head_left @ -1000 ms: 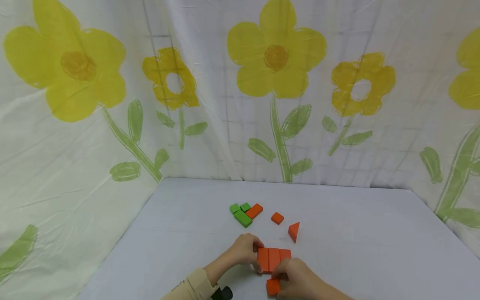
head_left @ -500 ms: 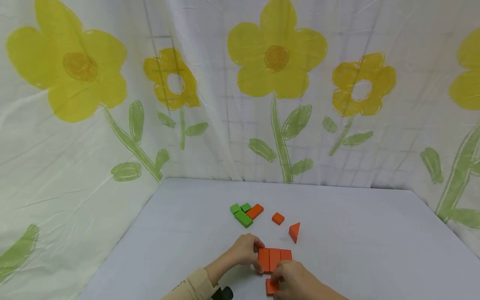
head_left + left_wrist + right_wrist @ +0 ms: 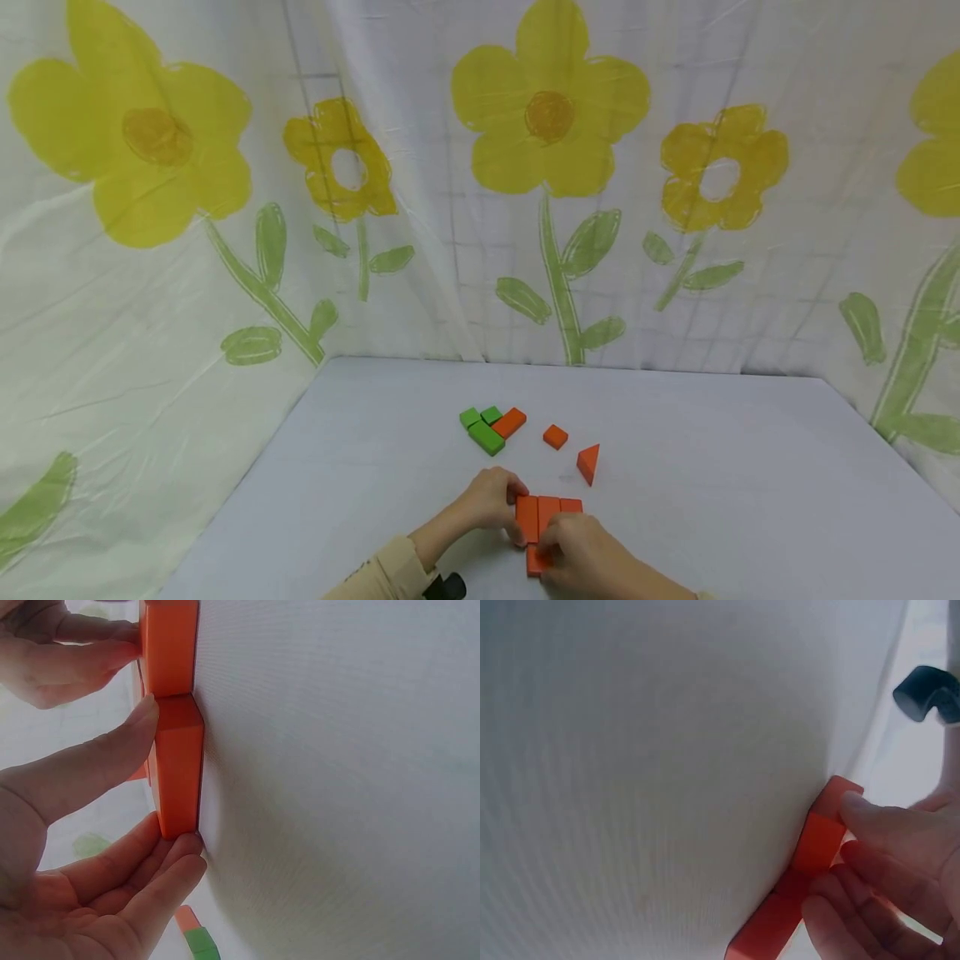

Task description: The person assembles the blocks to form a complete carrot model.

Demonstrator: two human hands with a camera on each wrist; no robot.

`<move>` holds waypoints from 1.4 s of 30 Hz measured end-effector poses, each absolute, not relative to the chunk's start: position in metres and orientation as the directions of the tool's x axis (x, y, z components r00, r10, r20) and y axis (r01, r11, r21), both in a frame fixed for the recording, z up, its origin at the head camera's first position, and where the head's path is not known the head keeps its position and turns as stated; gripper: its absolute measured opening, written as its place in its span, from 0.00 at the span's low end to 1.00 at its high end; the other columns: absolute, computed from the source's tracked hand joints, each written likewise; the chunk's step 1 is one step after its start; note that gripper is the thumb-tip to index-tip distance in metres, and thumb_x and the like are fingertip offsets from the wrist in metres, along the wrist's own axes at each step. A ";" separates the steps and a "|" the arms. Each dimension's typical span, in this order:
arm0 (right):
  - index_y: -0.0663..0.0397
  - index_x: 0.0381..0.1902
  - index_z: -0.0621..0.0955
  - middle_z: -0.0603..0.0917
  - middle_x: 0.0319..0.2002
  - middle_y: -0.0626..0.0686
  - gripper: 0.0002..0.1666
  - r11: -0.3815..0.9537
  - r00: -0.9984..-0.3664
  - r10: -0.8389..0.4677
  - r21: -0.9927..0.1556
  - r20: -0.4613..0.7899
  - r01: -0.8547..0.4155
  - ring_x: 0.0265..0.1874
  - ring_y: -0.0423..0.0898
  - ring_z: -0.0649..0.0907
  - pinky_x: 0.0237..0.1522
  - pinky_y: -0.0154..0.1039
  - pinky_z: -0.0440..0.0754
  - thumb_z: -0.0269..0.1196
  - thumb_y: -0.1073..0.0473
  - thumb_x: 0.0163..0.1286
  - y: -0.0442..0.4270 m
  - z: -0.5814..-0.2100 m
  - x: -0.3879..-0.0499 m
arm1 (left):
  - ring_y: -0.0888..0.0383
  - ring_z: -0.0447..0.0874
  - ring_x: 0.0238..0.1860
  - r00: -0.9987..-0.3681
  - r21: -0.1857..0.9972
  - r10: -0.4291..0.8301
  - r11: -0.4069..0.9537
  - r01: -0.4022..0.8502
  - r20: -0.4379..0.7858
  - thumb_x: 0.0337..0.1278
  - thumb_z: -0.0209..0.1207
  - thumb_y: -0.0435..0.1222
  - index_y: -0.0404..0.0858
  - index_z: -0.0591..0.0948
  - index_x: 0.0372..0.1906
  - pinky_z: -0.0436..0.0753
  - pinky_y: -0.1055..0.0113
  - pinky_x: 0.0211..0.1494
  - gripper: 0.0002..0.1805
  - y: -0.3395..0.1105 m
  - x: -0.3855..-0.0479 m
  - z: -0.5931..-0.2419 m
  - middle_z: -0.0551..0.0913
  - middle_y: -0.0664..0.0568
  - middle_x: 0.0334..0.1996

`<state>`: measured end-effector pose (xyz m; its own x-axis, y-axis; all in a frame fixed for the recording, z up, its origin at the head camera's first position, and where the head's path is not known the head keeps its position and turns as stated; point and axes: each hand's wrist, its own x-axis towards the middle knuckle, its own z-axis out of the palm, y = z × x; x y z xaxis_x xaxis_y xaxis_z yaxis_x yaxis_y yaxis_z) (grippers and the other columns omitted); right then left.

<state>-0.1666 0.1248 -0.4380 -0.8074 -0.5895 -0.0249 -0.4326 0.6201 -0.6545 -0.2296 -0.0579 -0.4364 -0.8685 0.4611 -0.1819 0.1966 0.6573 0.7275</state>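
Note:
Three orange rectangular blocks point(image 3: 527, 518) lie side by side on the white table in the head view. My left hand point(image 3: 486, 502) holds the leftmost one by its ends, thumb at the near end and fingers at the far end. In the left wrist view this block point(image 3: 178, 776) meets a small orange block point(image 3: 171, 649). My right hand point(image 3: 588, 550) pinches that small block point(image 3: 533, 561) against the near side of the row. In the right wrist view the thumb touches the small block point(image 3: 820, 841). The right hand covers part of the row's right side.
Behind the row lie an orange triangular block point(image 3: 588, 464) and an orange cube point(image 3: 555, 437). Farther left, a green block point(image 3: 486, 437), two small green cubes and an orange block point(image 3: 510, 422) touch in a cluster. A flowered curtain point(image 3: 420, 275) hangs behind the table.
My right hand has slid the small orange block forward and slightly left, closing the gap to the row. The left hand has kept its hold.

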 end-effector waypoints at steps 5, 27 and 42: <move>0.57 0.34 0.87 0.78 0.26 0.36 0.09 0.623 -0.799 -0.601 -0.628 -0.003 -0.466 0.26 0.32 0.72 0.32 0.31 0.75 0.73 0.62 0.54 0.127 -0.434 -0.173 | 0.60 0.74 0.31 -0.869 0.727 0.464 0.655 0.204 -0.174 0.31 0.77 0.26 0.31 0.84 0.40 0.77 0.67 0.38 0.21 -0.058 -0.229 -0.436 0.82 0.53 0.28; 0.72 0.53 0.78 0.80 0.52 0.67 0.23 0.788 -0.877 -0.474 -0.408 0.076 -0.461 0.55 0.63 0.77 0.58 0.55 0.72 0.59 0.82 0.58 0.146 -0.440 -0.296 | 0.60 0.76 0.32 -0.870 0.731 0.460 0.653 0.198 -0.176 0.30 0.77 0.26 0.30 0.84 0.40 0.78 0.66 0.39 0.23 -0.057 -0.229 -0.438 0.82 0.53 0.29; 0.63 0.39 0.83 0.85 0.36 0.54 0.18 0.747 -0.914 -0.349 -0.527 0.208 -0.405 0.35 0.50 0.84 0.40 0.46 0.82 0.75 0.68 0.49 0.155 -0.429 -0.276 | 0.61 0.75 0.31 -0.867 0.715 0.467 0.666 0.214 -0.176 0.31 0.78 0.27 0.30 0.84 0.41 0.77 0.68 0.38 0.23 -0.058 -0.230 -0.436 0.82 0.54 0.29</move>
